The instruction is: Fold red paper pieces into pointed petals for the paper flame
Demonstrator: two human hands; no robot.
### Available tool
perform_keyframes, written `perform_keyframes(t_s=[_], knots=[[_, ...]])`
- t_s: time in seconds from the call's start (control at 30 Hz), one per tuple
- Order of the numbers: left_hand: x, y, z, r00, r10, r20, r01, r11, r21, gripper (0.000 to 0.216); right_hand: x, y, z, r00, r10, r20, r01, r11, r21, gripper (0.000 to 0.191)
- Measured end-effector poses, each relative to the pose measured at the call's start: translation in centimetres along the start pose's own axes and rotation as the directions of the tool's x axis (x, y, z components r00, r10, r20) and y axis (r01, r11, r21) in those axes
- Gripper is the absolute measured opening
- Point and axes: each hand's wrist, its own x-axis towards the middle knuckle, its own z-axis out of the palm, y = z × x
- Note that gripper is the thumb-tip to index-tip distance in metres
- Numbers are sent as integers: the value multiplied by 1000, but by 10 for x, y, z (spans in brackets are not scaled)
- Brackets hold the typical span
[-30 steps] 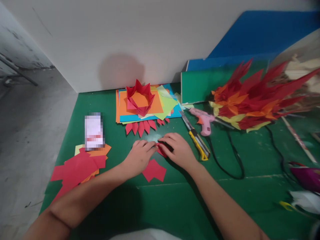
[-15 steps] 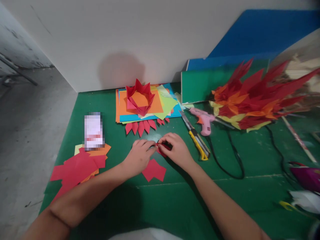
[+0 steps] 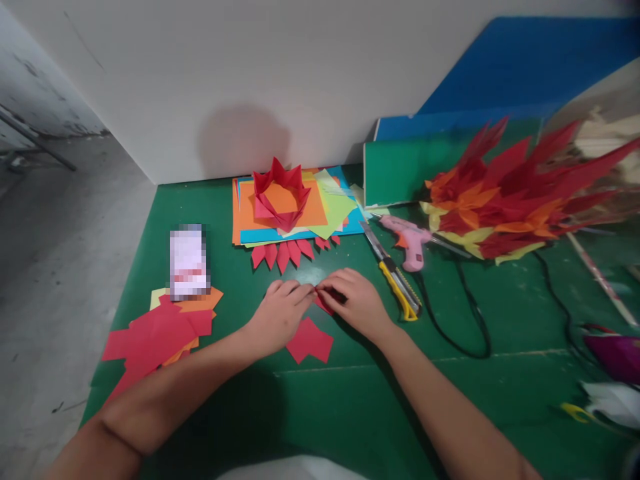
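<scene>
Between my fingertips is a small red piece of paper (image 3: 324,305), mostly covered by the fingers. My left hand (image 3: 281,317) pinches it from the left, and my right hand (image 3: 356,301) pinches it from the right, thumb and fingers together. Just below them, loose red paper pieces (image 3: 310,341) lie flat on the green table (image 3: 240,407). Above my hands, a row of folded red paper petals (image 3: 283,255) lies at the front edge of a stack of coloured paper (image 3: 320,200). A red folded paper ring (image 3: 281,217) with pointed tips stands on that stack.
To the right lie a yellow utility knife (image 3: 393,277) and a pink glue gun (image 3: 410,241) with a black cord. Behind them spreads a large red and orange paper flower arrangement (image 3: 500,200). A phone (image 3: 188,260) and red paper sheets (image 3: 157,333) are at left.
My fingertips have drawn a little closer together over the red paper, and less of it shows. The things on the table have stayed in place.
</scene>
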Motion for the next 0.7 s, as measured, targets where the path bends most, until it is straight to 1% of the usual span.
perform_keyframes(t_s=[0.17, 0.33, 0.47, 0.7], knots=[[0, 1, -2, 999, -36, -18, 36, 999, -32, 35, 0, 5, 1, 995, -101, 2, 101, 993, -59, 16], [-1, 0, -1, 999, -33, -25, 32, 999, -38, 35, -1, 8, -2, 982, -177, 67, 184, 976, -113, 19], [0, 0, -1, 999, -25, -45, 23, 998, -53, 33, -1, 8, -4, 975, -206, 85, 217, 965, -145, 21], [1, 0, -3, 999, -21, -24, 19, 997, -76, 35, -2, 9, -3, 971, -220, 92, 233, 957, -175, 23]])
